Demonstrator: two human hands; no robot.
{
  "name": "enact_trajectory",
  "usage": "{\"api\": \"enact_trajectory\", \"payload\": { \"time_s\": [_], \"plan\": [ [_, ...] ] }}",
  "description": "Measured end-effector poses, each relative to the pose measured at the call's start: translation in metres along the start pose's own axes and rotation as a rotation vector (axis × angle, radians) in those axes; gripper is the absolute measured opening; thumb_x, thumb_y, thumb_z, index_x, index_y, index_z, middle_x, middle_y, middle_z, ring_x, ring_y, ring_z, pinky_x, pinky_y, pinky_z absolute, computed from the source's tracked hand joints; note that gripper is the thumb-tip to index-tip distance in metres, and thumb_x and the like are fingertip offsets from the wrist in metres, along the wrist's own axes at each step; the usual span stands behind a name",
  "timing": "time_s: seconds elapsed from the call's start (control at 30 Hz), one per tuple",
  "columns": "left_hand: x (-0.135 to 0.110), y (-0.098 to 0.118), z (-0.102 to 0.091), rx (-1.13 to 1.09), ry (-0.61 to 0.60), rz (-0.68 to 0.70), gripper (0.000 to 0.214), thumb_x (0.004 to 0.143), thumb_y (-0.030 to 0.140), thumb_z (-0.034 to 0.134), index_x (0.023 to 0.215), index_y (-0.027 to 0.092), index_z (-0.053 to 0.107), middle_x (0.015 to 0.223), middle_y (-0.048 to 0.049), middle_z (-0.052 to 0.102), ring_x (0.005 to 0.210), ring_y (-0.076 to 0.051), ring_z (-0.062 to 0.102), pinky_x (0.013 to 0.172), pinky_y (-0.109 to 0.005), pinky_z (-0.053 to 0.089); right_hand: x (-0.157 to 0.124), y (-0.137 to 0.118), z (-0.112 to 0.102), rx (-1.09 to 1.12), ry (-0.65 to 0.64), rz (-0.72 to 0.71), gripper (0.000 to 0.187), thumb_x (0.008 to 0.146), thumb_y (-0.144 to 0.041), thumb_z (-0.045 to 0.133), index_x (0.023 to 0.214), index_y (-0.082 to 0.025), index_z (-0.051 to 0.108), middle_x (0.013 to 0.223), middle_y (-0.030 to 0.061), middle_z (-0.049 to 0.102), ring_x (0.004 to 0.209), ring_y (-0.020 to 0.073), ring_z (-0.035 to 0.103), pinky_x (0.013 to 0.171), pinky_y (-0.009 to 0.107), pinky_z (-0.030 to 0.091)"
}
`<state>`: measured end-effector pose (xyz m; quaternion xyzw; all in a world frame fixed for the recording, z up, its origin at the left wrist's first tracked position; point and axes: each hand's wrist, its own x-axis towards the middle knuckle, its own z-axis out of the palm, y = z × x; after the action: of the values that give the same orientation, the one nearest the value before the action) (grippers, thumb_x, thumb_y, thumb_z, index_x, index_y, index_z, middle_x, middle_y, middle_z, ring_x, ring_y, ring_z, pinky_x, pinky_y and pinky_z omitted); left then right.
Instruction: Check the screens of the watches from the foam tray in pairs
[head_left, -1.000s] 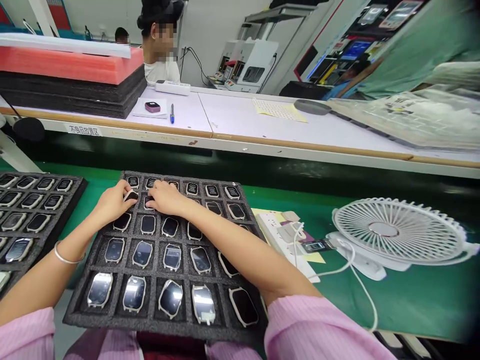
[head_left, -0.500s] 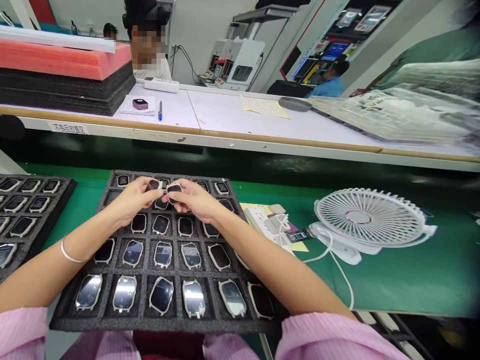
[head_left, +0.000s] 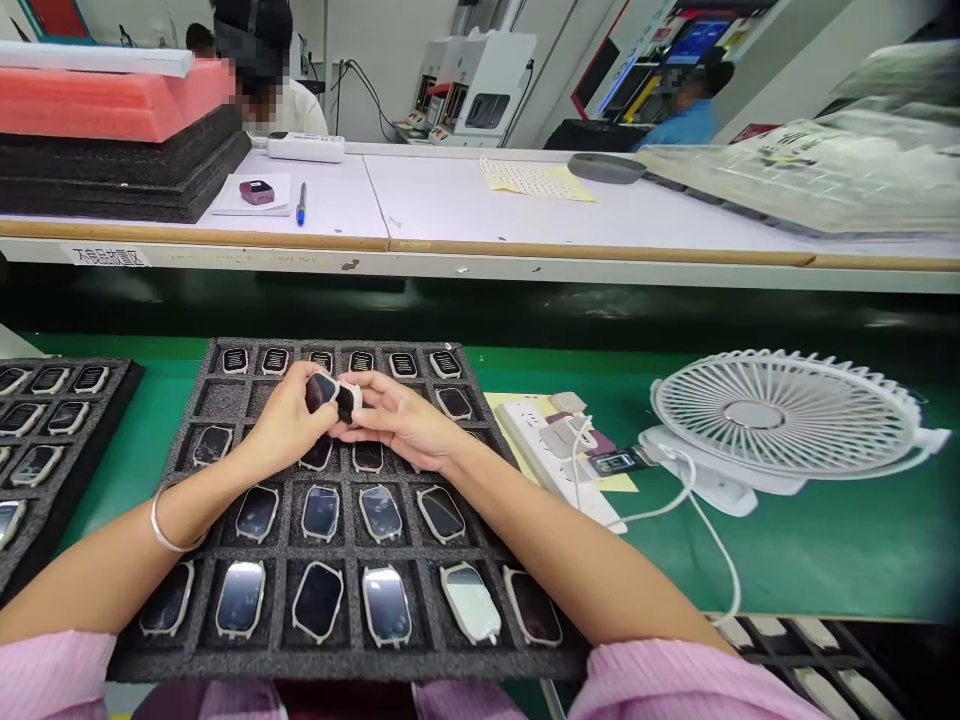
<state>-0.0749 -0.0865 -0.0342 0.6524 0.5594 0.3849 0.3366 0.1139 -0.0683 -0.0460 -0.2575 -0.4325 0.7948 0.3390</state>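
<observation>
Above the upper part of a black foam tray [head_left: 300, 665], my two hands are close together. My left hand [head_left: 289, 425] pinches a smartwatch case [head_left: 321, 391] with its dark screen showing. In my right hand [head_left: 405, 420] is a second case [head_left: 354, 398], turned so that a pale rim and a black face show; its edge is near or touching the first one. My fingers hide part of both. Below them, strapless watch cases lie one to a compartment, such as this watch case [head_left: 318, 602] with a dark screen.
A second foam tray of watch cases [head_left: 37, 465] lies at left. To the right are a white power strip [head_left: 525, 430], cables and a white fan [head_left: 780, 420]. A raised shelf [head_left: 450, 215] holds a foam stack [head_left: 97, 170], a pen [head_left: 301, 204] and clear plastic trays. People sit beyond.
The case in my right hand has turned from screen-facing to edge-on. Both hands have shifted slightly right and stay together. My view has tilted a little.
</observation>
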Motion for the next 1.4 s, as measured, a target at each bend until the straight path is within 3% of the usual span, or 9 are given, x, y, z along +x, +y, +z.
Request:
{"api": "enact_trajectory", "payload": {
  "time_s": [0.23,0.43,1.17,1.4],
  "plan": [
    [-0.01,-0.005,0.001,-0.112,0.028,-0.033,0.037,0.076,0.027,0.061,0.109,0.021,0.046,0.098,-0.0033,0.06,0.091,-0.019,0.059,0.084,-0.035,0.046,-0.002,0.006,0.0,-0.007,-0.052,0.036,0.055,0.076,-0.027,0.084,0.123,-0.022,0.055,0.095,0.001,0.07,0.074,0.0163,0.077,0.067,0.025,0.062],
    [-0.013,-0.003,0.001,-0.105,0.04,-0.054,0.038,0.076,0.026,0.06,0.113,0.022,0.051,0.106,-0.005,0.063,0.101,-0.022,0.061,0.086,-0.035,0.047,-0.001,0.005,-0.001,0.037,-0.088,0.042,0.056,0.08,-0.035,0.081,0.127,-0.019,0.055,0.083,0.0017,0.073,0.074,0.0154,0.075,0.067,0.025,0.059],
    [-0.014,0.005,-0.003,-0.072,0.018,-0.078,0.03,0.073,0.027,0.057,0.103,0.021,0.051,0.085,0.0001,0.059,0.074,-0.016,0.054,0.069,-0.03,0.042,-0.004,0.008,-0.001,0.029,-0.166,0.0,0.053,0.083,-0.034,0.079,0.127,-0.023,0.051,0.089,-0.0009,0.072,0.079,0.0137,0.075,0.074,0.024,0.058],
    [-0.016,0.006,-0.002,-0.082,0.04,-0.041,0.03,0.076,0.031,0.057,0.104,0.02,0.051,0.092,-0.0017,0.061,0.078,-0.016,0.054,0.072,-0.031,0.042,-0.003,0.01,-0.002,0.056,-0.135,-0.038,0.051,0.083,-0.031,0.08,0.126,-0.022,0.055,0.092,-0.0008,0.07,0.076,0.0126,0.073,0.067,0.023,0.056]
  ]
}}
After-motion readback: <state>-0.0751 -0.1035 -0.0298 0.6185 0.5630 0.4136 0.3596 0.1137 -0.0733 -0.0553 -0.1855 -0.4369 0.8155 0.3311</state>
